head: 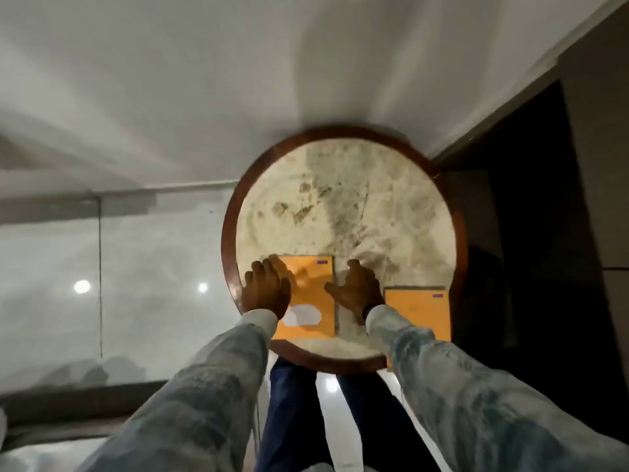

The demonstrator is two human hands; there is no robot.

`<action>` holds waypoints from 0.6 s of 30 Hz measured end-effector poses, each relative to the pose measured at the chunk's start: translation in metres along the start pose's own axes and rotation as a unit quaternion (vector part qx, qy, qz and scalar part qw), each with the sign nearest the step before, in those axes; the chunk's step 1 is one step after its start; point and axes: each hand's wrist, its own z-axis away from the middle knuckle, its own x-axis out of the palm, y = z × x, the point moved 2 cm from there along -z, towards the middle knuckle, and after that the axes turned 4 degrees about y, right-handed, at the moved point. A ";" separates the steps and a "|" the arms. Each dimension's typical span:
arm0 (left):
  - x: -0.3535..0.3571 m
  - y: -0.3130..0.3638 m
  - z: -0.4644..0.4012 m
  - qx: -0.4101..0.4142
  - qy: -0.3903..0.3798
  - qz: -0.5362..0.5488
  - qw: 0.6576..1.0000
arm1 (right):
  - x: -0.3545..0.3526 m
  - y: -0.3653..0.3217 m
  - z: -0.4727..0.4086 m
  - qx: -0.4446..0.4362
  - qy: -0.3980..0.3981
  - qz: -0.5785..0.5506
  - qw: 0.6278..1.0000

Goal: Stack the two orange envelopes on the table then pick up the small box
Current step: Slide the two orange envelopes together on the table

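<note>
On the near half of the round table [343, 185] lie two orange envelopes, side by side and apart, long axes running away from the person; the left envelope [311, 284] shows a white label near its close end and a purple mark at its far right corner; the right envelope [420, 315] sits closer in, its near end overhanging the rim and hidden by a denim sleeve [442, 369]; no small box to be seen. The left hand [267, 291] lies flat, palm down, over the left envelope's left edge, fingers open, gripping nothing; the right hand [357, 289] rests spread on the bare marble between the envelopes, holding nothing.
</note>
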 end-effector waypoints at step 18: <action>-0.036 0.053 -0.150 -0.025 0.106 0.274 0.956 | -0.020 -0.055 -0.123 0.052 0.215 -0.263 0.939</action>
